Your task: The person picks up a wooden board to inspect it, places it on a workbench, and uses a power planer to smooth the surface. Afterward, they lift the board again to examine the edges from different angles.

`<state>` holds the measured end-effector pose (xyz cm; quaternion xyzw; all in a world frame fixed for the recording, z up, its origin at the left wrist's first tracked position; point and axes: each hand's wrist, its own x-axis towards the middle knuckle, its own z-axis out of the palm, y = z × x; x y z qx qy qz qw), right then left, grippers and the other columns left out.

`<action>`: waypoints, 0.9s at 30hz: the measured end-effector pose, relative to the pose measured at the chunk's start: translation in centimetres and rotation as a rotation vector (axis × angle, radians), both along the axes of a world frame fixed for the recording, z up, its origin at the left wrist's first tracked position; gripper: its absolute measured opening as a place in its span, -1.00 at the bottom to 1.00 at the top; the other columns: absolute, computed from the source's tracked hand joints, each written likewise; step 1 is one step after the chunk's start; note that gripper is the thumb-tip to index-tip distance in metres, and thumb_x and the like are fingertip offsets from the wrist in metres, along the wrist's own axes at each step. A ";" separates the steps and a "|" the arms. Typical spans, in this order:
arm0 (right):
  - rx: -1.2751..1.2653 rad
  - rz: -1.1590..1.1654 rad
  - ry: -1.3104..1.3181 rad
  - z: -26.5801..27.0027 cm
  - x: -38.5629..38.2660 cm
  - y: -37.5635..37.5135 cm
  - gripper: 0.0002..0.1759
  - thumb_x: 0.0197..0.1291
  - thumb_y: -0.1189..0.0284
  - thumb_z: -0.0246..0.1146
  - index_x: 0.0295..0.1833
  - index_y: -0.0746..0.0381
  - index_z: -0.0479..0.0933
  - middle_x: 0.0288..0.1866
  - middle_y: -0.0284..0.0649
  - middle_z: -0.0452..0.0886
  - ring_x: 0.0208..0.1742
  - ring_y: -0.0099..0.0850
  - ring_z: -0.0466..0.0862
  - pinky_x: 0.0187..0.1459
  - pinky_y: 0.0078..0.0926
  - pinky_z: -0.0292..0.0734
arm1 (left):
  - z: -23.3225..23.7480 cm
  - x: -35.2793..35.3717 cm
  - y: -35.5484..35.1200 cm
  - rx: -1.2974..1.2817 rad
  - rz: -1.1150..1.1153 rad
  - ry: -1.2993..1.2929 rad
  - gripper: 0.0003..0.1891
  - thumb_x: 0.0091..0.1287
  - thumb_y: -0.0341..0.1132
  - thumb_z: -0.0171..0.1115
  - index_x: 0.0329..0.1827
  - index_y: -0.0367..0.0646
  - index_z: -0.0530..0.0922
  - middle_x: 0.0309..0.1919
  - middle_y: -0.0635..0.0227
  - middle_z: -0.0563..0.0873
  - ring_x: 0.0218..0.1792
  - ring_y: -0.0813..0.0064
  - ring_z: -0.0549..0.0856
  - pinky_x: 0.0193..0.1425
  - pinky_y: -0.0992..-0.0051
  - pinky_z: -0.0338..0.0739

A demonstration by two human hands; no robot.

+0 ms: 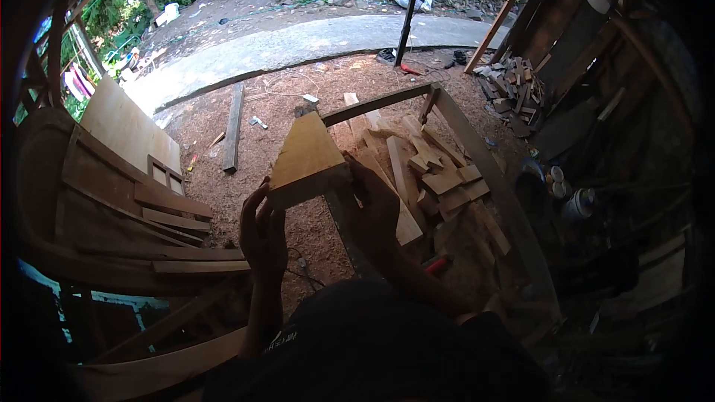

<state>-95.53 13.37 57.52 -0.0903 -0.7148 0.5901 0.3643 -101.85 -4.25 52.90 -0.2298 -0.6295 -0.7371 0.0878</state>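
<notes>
Both hands — left hand (262, 234), right hand (376, 208) — clasp a triangular wooden board (305, 156) above the sawdust floor (261, 149) — offcuts (439, 179) nearby.

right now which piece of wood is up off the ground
The wedge-shaped board, held up between the left hand and right hand; the other offcuts lie piled on the sawdust floor to its right.

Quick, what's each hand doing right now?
Left hand: closed on the lower left edge of the wooden board.
Right hand: closed on the same board's lower right corner.
</notes>
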 end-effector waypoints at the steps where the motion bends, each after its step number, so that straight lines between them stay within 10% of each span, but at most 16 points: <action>1: -0.017 -0.019 -0.023 0.5 0.4 0.1 -0.59 0.49 0.42 0.37 0.31 0.45 0.61 0.12 0.09 0.79 0.17 -0.34 0.81 0.16 -0.38 0.71 | 0.4 0.1 0.4 -0.001 0.003 0.020 -0.58 0.57 -0.58 0.20 0.46 -0.36 0.45 0.45 -0.01 0.56 0.46 0.12 0.59 0.52 0.21 0.58; 10: -0.046 -0.166 -0.043 -0.5 1.7 2.1 -0.64 0.54 0.32 0.35 0.17 0.42 0.66 -0.09 -0.23 0.77 -0.06 -0.58 0.71 0.02 -0.54 0.61 | 2.1 0.8 4.4 0.105 -0.072 -0.056 -0.75 0.55 -0.58 0.25 0.23 -0.38 0.53 0.31 -0.02 0.65 0.40 0.21 0.66 0.46 0.31 0.61; 27: -0.157 -0.174 0.021 -1.1 1.9 6.3 -0.66 0.55 0.35 0.34 0.20 0.42 0.64 0.02 -0.21 0.75 0.07 -0.53 0.67 0.13 -0.51 0.57 | 2.8 1.0 8.4 -0.054 -0.035 0.101 -0.75 0.43 -0.56 0.39 0.12 -0.33 0.62 0.22 0.06 0.71 0.32 0.28 0.70 0.39 0.33 0.62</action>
